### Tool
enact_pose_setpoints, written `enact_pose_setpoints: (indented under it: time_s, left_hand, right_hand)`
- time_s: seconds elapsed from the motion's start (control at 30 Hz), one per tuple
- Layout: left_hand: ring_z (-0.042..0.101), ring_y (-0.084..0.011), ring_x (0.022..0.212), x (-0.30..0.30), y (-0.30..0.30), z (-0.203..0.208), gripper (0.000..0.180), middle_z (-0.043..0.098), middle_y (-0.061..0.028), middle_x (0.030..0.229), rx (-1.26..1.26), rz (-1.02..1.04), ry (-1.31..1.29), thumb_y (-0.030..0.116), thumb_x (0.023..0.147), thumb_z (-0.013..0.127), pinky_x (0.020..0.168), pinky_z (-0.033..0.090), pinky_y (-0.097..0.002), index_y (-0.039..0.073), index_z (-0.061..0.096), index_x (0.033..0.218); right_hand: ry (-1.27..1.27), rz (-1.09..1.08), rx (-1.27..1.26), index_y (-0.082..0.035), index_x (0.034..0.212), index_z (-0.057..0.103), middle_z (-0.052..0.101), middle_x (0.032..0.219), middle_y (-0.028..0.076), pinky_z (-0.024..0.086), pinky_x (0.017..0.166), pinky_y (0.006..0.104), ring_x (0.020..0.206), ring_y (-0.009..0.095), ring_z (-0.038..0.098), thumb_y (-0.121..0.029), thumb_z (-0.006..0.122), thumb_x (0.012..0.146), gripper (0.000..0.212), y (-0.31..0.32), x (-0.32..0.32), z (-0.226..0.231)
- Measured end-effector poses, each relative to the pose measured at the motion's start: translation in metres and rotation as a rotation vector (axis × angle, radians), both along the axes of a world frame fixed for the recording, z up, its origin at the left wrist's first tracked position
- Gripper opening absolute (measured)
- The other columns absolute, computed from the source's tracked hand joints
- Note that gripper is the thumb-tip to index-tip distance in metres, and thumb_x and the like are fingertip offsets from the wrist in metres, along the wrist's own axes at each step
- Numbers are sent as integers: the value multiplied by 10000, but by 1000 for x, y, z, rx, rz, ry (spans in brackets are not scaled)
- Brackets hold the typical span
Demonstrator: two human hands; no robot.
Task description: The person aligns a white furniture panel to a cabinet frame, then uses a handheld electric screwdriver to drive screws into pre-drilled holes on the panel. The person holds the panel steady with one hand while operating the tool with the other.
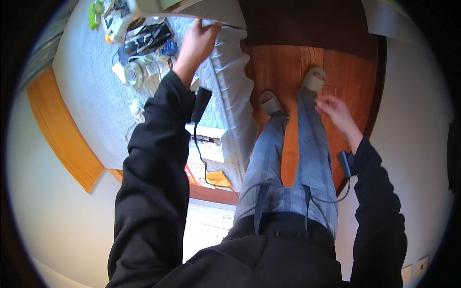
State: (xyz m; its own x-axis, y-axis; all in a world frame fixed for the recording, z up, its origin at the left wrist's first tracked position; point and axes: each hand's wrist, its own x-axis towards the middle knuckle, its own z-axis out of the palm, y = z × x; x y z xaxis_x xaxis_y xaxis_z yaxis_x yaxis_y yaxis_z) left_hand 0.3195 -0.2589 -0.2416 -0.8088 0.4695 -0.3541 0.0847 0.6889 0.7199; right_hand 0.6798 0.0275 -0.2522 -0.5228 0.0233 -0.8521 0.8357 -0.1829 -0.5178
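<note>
Left arm: stretched far forward and up, in a black sleeve, elbow almost straight.
Left hand [198, 41]: back of the hand faces the camera, fingers curled down over an edge; what they grip is hidden.
Right arm: bent at the elbow, black sleeve, held out to the right side.
Right hand [337, 111]: blurred, fingers loosely bent, holding nothing, above the right leg.

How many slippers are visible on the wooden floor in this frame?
2. The left slipper sits on the wooden floor beside the mattress edge; the right slipper is farther forward, near the right hand. None appear hidden.
</note>
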Motion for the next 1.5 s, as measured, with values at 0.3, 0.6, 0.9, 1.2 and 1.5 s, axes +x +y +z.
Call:
enact_pose_setpoints:
  time_s: [0.3,0.6,0.9,1.2,1.5]
  left_hand:
    - [484,-390,1415,267,-64,4,753,439,-242,1577,-248,-756,-506,437,980,641,1186,389,-447,24,392,1558]
    - [558,-342,1338,391,-67,-8,455,641,-180,1367,11,-1106,-483,385,966,600,1162,388,-497,42,688,1251]
    - [631,-342,1246,376,-52,-25,387,698,-160,1280,33,-1106,-449,333,967,565,1099,453,-502,40,724,1164]
    - [634,-331,1227,370,-43,-27,347,699,-145,1258,20,-1103,-450,340,971,550,1072,464,-497,59,727,1070]
    - [601,-348,1235,373,-49,-28,279,686,-143,1226,55,-1068,-461,307,947,561,1044,439,-488,74,695,1024]
  right_hand:
    - [-31,48,92,-28,1147,713,710,968,49,532,841,291,918,140,665,-193,685,993,227,-50,158,-20]
    - [31,-559,-115,-12,1180,677,691,1044,55,512,912,285,1007,144,651,-155,643,1035,206,-17,211,-66]
    - [149,-784,-173,-48,1129,693,721,1011,89,518,930,311,981,181,671,-269,603,1054,251,-26,238,-103]
    - [239,-651,-100,-67,1099,715,739,982,84,551,876,304,940,182,686,-274,637,1035,231,-44,239,-126]
    - [257,-462,-77,-71,1115,705,740,1027,89,554,862,321,953,188,685,-249,641,1033,207,-56,229,-134]
